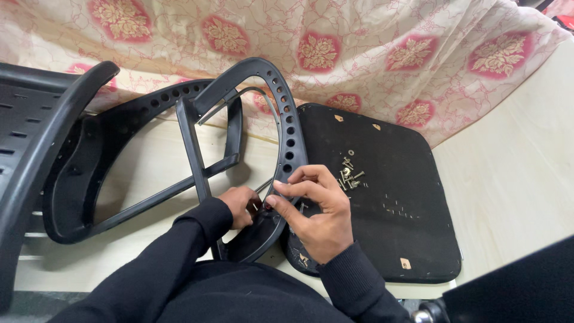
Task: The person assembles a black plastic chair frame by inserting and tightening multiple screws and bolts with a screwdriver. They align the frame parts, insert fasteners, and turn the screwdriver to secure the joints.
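Head view, looking down at a pale wooden surface (514,173) with chair parts spread on it. A black plastic armrest frame (291,140), curved and pierced with a row of round holes, lies across the middle; a second like frame (78,179) lies to its left, the two overlapping near the centre. Beside them on the right sits a black seat base (394,197), underside up, with a small heap of loose screws (350,176) resting on it. Judging by that heap, and by both frames lying free of the seat base, the fastening looks to be at an early stage: most screws are unused and no frame appears fixed in place. The left hand (239,206) is curled closed at the lower end of the armrest frame, fingers wrapped around something small; what it grips cannot be made out. The right hand (317,215) is half closed, thumb and forefinger pinched together right at the frame's inner edge, just beside the left hand, other fingers arched loosely above; whether a screw sits in the pinch cannot be told. Both sleeves are black. A flowered pink and cream cloth (335,54) drapes behind. A black slatted chair back (27,137) stands at far left.
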